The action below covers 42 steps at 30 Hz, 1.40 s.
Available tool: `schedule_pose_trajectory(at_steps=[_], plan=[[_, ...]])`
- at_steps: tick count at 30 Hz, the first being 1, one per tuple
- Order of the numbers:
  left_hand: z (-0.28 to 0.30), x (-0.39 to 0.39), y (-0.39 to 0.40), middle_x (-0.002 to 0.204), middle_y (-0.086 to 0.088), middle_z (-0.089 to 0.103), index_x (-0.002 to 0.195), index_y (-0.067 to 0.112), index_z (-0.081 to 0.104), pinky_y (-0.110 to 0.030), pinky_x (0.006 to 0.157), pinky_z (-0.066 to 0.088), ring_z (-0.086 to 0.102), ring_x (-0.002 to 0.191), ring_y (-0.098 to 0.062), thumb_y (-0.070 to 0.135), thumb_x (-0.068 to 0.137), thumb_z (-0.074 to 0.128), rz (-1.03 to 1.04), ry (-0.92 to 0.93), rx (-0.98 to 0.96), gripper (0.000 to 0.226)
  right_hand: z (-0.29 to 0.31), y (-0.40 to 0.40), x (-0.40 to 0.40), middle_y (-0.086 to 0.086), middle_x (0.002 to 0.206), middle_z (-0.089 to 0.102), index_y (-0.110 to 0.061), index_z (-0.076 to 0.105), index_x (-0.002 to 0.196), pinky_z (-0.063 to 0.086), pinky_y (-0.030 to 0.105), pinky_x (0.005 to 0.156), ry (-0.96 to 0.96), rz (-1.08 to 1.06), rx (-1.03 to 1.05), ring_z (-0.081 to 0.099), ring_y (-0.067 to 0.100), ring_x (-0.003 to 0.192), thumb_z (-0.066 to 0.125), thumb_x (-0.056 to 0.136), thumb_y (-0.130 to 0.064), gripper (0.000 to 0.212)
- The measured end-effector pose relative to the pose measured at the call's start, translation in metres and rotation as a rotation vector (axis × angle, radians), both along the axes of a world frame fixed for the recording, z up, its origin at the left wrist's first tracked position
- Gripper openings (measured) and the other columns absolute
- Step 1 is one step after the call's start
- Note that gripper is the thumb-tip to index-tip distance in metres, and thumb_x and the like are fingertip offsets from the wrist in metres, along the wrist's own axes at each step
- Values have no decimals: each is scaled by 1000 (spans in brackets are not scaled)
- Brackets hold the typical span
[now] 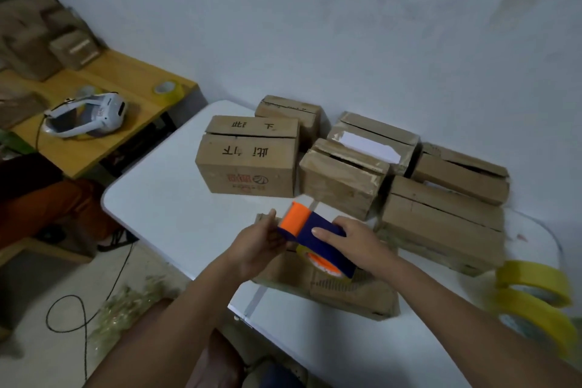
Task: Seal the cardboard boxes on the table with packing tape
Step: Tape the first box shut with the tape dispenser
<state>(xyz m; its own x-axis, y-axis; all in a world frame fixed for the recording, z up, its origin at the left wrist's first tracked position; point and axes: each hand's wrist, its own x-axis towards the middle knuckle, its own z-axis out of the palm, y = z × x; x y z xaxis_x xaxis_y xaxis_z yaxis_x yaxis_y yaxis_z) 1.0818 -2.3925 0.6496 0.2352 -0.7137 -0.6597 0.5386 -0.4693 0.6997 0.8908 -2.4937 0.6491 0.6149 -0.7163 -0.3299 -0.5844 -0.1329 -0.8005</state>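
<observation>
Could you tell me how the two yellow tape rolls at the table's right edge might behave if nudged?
The tape rolls seem to lean on edge, so they would probably roll or topple. They sit near the table rim and might fall off. Being hollow rings, they are likely light.

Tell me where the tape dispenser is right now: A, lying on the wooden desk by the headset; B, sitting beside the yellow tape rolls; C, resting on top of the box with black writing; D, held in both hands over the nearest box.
D: the right hand grips the blue and orange tape dispenser while the left hand holds its orange end, above the nearest box.
</observation>
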Motion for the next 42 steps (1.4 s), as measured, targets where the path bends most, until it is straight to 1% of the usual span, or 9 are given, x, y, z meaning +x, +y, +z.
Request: schedule_pose_trajectory(at_steps=[4,7,12,16,22,27,32,39,42], plan=[[3,2,-4,104,-15,74,104,7,71,-28,76,56,73,92,-23,48,99,50,-128,-88,-17,46,0,-1,-2,-8,82,67,-26,59,88,45,20,58,1,23,-7,65,6,70,57,80,-71,47],[4,5,-5,103,-13,75,95,13,76,-22,71,57,73,94,-18,36,100,53,-186,-192,-71,33,0,0,-3,-9,86,67,-25,59,92,44,19,59,3,41,-1,65,7,74,57,81,-70,47],[9,7,-2,97,-10,76,103,9,71,-23,72,58,74,90,-18,23,103,51,-242,-364,-51,24,3,-1,-3,-9,89,67,-23,58,97,45,18,59,1,83,7,65,7,76,57,83,-67,46],[13,7,-1,88,4,75,95,22,71,-19,70,54,72,83,-10,30,100,56,-282,-726,-15,18,5,0,-3,-14,85,65,-26,58,98,41,12,55,7,127,-16,64,1,74,54,84,-68,44],[15,4,3,83,12,70,96,27,69,-11,62,49,68,74,-2,29,99,57,-213,-900,-50,14,16,-7,1,-12,84,66,-23,60,96,42,15,57,-6,164,-98,64,3,72,50,77,-74,56],[14,5,6,76,7,71,92,22,73,-13,59,50,66,64,-3,28,99,59,-151,-949,-77,17,22,-12,-4,-4,89,69,-18,63,99,52,23,65,0,201,-104,67,10,76,45,68,-79,70],[7,35,27,67,1,72,86,20,76,-17,58,50,65,57,-9,25,97,61,24,-928,7,19,16,-22,-22,-5,82,67,-20,63,93,46,21,60,130,260,-166,64,9,72,52,79,-73,56],[-9,50,49,77,0,75,95,24,76,-22,69,53,69,69,-11,34,99,58,-25,-815,43,21,3,-16,-7,-6,77,61,-27,53,78,47,26,61,301,326,-332,59,9,70,46,77,-81,55],[-15,60,54,79,3,75,98,26,75,-22,71,55,68,73,-12,34,98,60,-79,-829,49,18,2,-14,-3,-4,77,61,-24,57,78,51,30,66,317,315,-346,59,11,71,32,80,-83,64]])
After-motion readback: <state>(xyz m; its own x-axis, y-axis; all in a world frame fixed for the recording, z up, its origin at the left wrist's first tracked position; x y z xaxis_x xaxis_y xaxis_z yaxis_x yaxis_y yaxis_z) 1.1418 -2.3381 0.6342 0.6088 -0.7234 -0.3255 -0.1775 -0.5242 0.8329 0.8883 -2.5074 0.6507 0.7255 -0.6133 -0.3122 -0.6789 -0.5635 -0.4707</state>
